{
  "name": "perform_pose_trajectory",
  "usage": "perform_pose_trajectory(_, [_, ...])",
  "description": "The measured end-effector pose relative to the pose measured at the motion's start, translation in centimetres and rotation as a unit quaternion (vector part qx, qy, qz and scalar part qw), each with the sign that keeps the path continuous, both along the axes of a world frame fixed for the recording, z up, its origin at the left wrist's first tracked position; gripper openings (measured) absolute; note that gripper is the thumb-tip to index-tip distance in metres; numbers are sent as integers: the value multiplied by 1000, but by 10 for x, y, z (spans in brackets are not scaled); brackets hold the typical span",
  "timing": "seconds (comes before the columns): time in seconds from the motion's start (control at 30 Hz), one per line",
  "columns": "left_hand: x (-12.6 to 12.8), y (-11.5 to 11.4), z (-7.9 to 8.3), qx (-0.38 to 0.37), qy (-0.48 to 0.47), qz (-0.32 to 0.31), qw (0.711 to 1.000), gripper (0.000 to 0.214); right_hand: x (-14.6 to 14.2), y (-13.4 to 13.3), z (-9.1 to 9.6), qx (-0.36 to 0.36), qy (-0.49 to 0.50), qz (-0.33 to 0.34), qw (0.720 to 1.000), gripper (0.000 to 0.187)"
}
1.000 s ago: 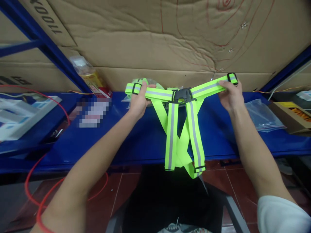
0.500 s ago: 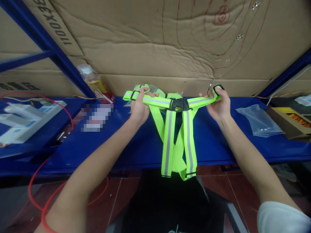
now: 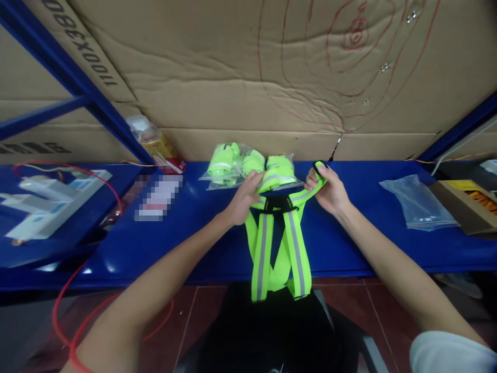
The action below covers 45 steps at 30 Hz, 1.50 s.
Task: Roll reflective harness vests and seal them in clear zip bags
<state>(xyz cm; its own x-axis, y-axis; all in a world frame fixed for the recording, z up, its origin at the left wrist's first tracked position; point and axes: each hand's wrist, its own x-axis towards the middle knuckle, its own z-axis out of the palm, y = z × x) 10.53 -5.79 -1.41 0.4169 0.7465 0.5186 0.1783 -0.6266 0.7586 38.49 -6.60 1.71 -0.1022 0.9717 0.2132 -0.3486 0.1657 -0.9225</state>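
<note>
Both my hands hold a neon-yellow reflective strap harness [image 3: 277, 243] over the blue table [image 3: 202, 233]. My left hand [image 3: 244, 198] pinches the folded left end of its belt. My right hand [image 3: 330, 190] grips the right end, a black slider showing above the fingers. A black buckle [image 3: 276, 203] sits between the hands. Two grey-striped straps hang down past the table's front edge. Behind the hands lie bagged folded harnesses [image 3: 248, 165] in clear plastic.
A cardboard sheet [image 3: 272, 72] backs the table. A bottle in plastic [image 3: 153, 142] stands at the back left beside a blue rack post [image 3: 77, 77]. White boxes [image 3: 46, 199] and a red cable [image 3: 66, 305] lie left. Clear bags [image 3: 417, 202] and a cardboard box [image 3: 466, 202] lie right.
My hands have come together toward the buckle, folding the belt ends inward, and dropped lower toward the table. The bagged harnesses behind are now uncovered.
</note>
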Motion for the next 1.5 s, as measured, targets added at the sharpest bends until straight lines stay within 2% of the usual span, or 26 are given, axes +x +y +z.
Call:
perform_pose_trajectory(0.13, [2,-5,-7,92,141,-51,984,68,-8,-1,-8,-14,9,16,1000,52])
perform_pose_trajectory(0.27, [8,-15,-16,137,273,-58,950,104,-18,-6,-13,-35,-16,10,999,46])
perform_pose_trajectory(0.33, [10,-17,-18,142,310,-69,938,100,-21,-9,-15,-30,-48,13,998,45])
perform_pose_trajectory(0.4, [11,-17,-19,136,324,-80,933,86,-22,-13,-17,-12,-93,22,995,46])
perform_pose_trajectory(0.53, [10,-11,-19,96,312,-80,942,61,-21,-17,-19,35,-177,63,982,42])
perform_pose_trajectory(0.6, [9,-9,-20,69,303,-84,947,58,-21,-18,-20,71,-210,97,970,36])
perform_pose_trajectory(0.67, [9,-8,-21,44,309,-80,947,69,-21,-18,-23,110,-244,126,955,36])
perform_pose_trajectory(0.77, [8,-9,-22,5,313,-60,948,97,-20,-14,-31,146,-286,153,935,34])
perform_pose_trajectory(0.83, [9,-11,-22,-10,294,-48,955,103,-20,-10,-37,149,-295,159,930,29])
perform_pose_trajectory(1.03, [18,-18,-15,28,280,-13,960,73,-18,-2,-43,116,-302,118,939,33])
perform_pose_trajectory(1.17, [23,-21,-14,35,260,-6,965,65,-23,0,-44,104,-300,100,943,36])
perform_pose_trajectory(1.33, [21,-18,-14,39,216,-12,975,53,-26,3,-47,117,-308,56,942,42])
perform_pose_trajectory(1.5, [18,-13,-17,73,219,-7,973,35,-17,5,-48,159,-340,61,925,49])
